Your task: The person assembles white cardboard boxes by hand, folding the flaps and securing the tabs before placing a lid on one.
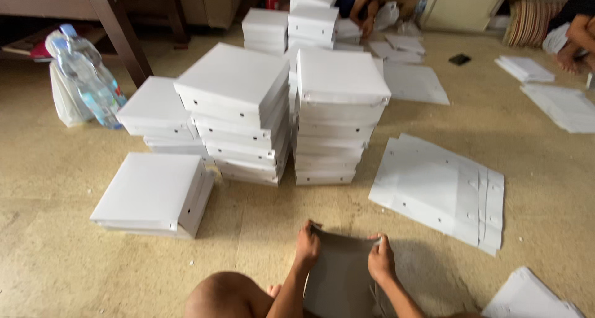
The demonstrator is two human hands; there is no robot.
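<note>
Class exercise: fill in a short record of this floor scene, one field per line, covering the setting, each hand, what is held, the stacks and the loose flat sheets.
setting: tan floor, seen from above
left hand: grips the near sheet's left top edge
right hand: grips its right top edge
held item: grey card sheet, top edge pulled up
stacks: white folded boxes piled in columns ahead
loose sheets: flat white blanks to the right
also there: plastic bottles by a wooden table leg
</note>
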